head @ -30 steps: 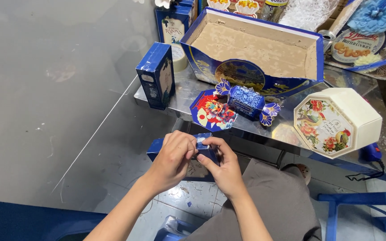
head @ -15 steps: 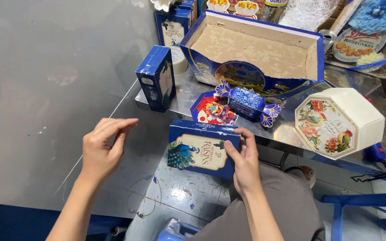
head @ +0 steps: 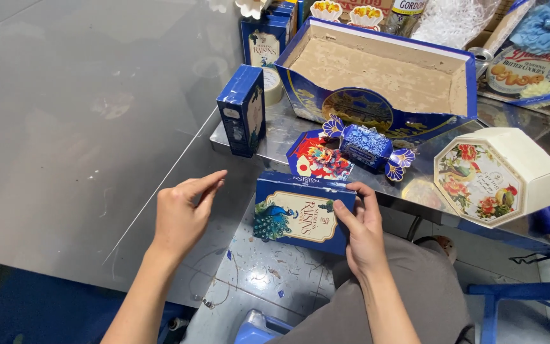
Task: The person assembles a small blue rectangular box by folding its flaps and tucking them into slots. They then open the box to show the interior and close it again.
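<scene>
The right hand (head: 364, 232) now holds the blue peacock box (head: 302, 213) by its right end, facing up before the tabletop (head: 97, 114). The left hand (head: 183, 213) has let go, its grip wide and empty, beside the box, which a moment ago sat folded between both hands.

blue peacock-printed box (head: 302, 214), upright, front facing up, below table edge

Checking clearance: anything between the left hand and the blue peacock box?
Nothing. In the head view, only floor shows in the gap between the open left hand and the blue peacock box, which the right hand holds.
</scene>
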